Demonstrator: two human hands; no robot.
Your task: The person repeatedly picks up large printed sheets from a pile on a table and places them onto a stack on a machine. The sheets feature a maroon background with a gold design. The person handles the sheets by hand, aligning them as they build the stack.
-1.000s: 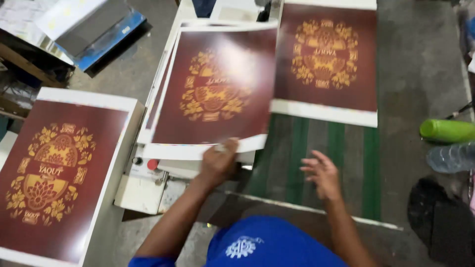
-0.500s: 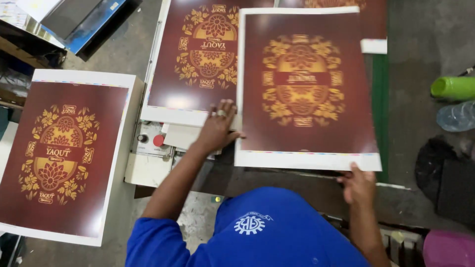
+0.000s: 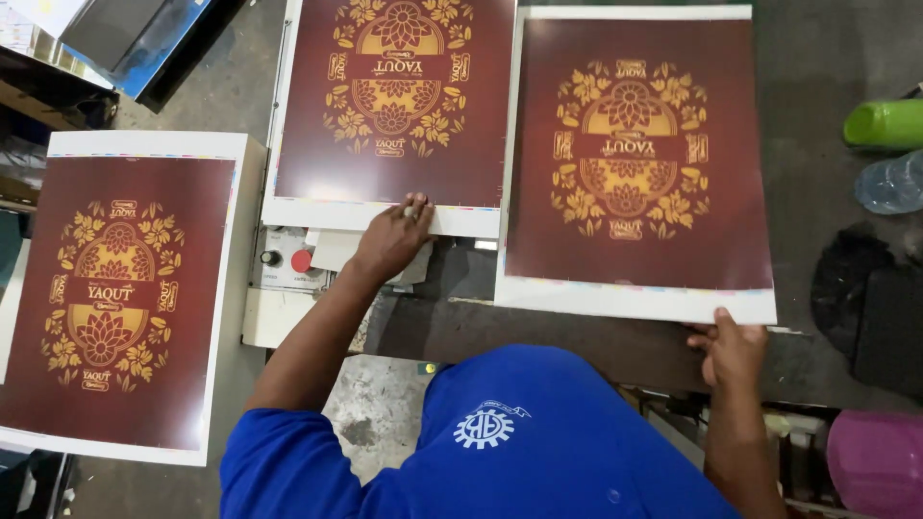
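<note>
Three dark maroon printed sheets with gold flower ornaments and white margins are in view. My right hand (image 3: 735,348) grips the near right corner of the right-hand sheet (image 3: 635,163), which lies flat in front of me. My left hand (image 3: 392,238) rests with its fingertips on the white near edge of the middle sheet (image 3: 394,106), which tops a stack on a white machine. A third sheet (image 3: 111,288) lies on a stack at the left, away from both hands.
A white machine panel (image 3: 288,288) with a red and a black button sits below the middle stack. A green bottle (image 3: 885,122), a clear bottle (image 3: 889,181) and a dark bag (image 3: 865,317) lie at the right. A pink tub (image 3: 877,461) stands at bottom right.
The sheet that my left hand lifted from the middle stack has swung to the right and now lies flat. My right hand took its near right corner. My left hand went back to the stack's edge.
</note>
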